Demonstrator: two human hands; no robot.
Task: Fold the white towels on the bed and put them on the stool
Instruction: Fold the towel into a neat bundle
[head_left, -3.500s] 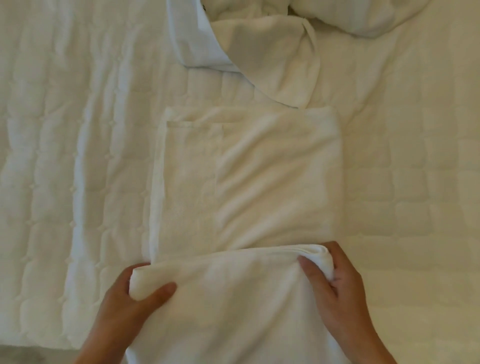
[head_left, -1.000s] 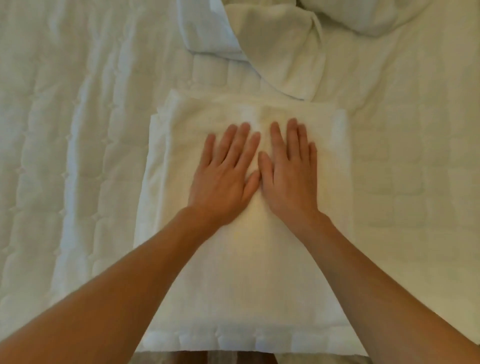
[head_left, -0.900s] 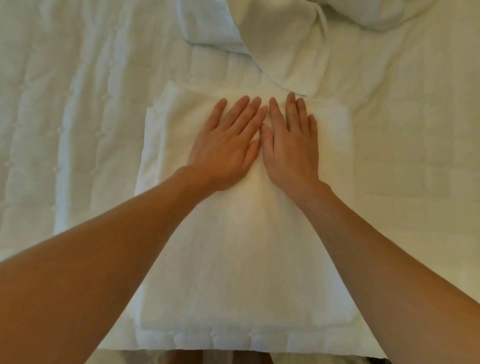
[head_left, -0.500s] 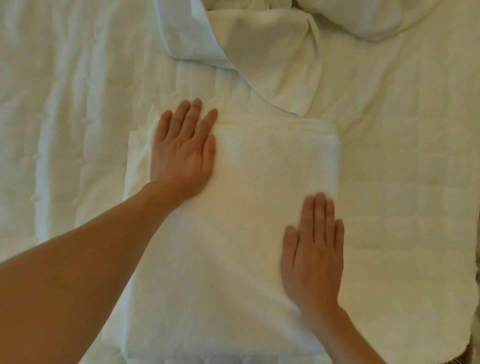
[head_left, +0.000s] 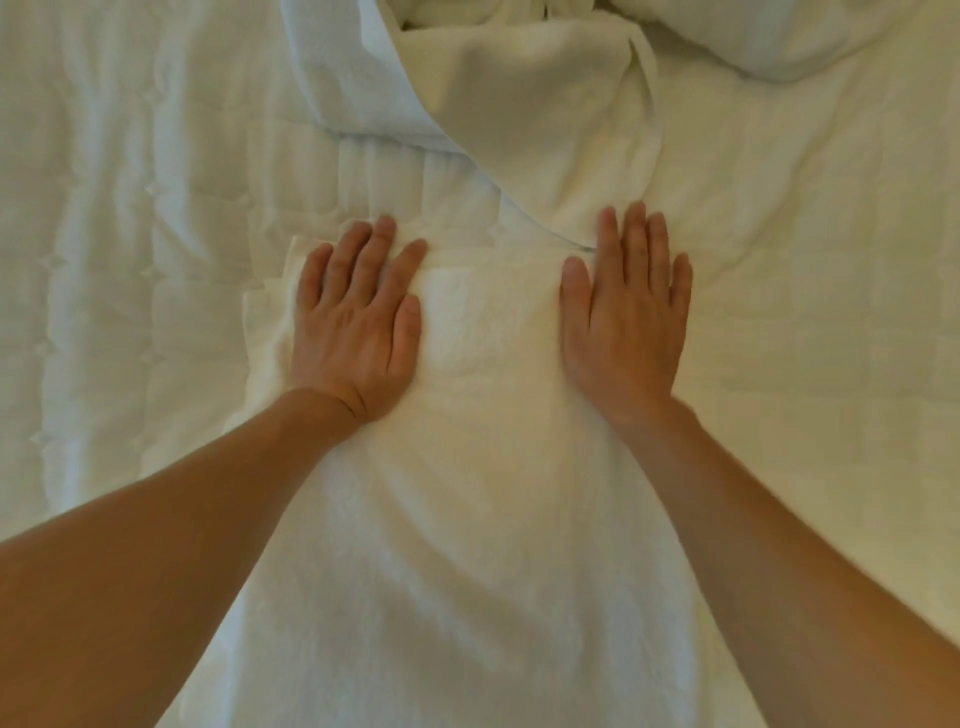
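Observation:
A folded white towel (head_left: 488, 467) lies flat on the quilted white bed (head_left: 130, 312) in front of me. My left hand (head_left: 358, 322) rests palm down on the towel's far left corner, fingers spread. My right hand (head_left: 628, 312) lies palm down on its far right corner, fingers nearly together. Neither hand grips anything. A second, unfolded white towel (head_left: 535, 98) lies crumpled just beyond, its tip touching the folded towel's far edge. The stool is out of view.
A bunched pale sheet or cover (head_left: 343, 67) lies at the top left of the crumpled towel. A pillow or duvet bulge (head_left: 779, 36) sits at the top right. Quilted mattress surface stretches to both sides.
The near part was folded over onto the towel, then both hands pressed its middle. Since half a second ago my right hand has slid from the near right up to the far right corner.

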